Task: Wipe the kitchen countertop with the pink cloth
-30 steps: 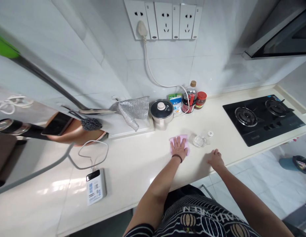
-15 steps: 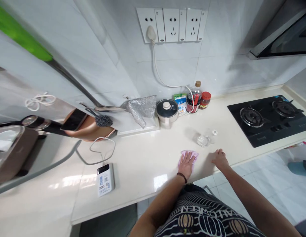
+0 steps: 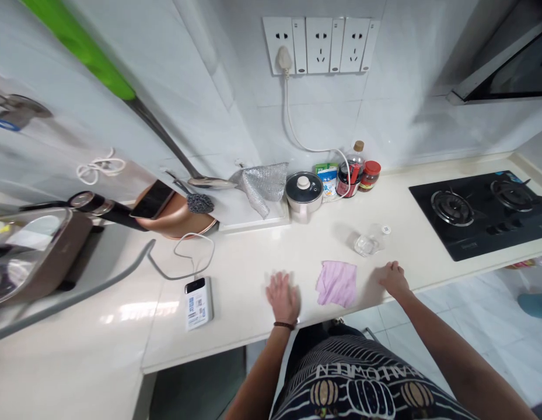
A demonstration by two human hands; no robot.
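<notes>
My left hand (image 3: pixel 283 300) hovers over or rests on the counter, palm down with fingers apart and slightly blurred; nothing is in it. To its right a pink cloth (image 3: pixel 337 283) lies spread and a little wrinkled, touched by neither hand. My right hand (image 3: pixel 394 280) leans on the counter near its front edge, fingers curled in, with nothing seen in them. Just beyond that hand is a clear see-through container (image 3: pixel 366 245), with a white square label (image 3: pixel 386 230) on a clear part beside it. I cannot tell whether these are one piece or two.
A small lidded pot (image 3: pixel 304 195), a sauce bottle (image 3: pixel 353 169) and a red-lidded jar (image 3: pixel 369 175) stand along the wall. The gas hob (image 3: pixel 481 233) is at right. A white power bank (image 3: pixel 199 303) with a cable lies left. A copper-coloured pan (image 3: pixel 178 219) leans behind.
My left hand has let go of the pink cloth and moved left across the counter. The cloth now lies uncovered. My right hand stays in place; the view has shifted slightly.
</notes>
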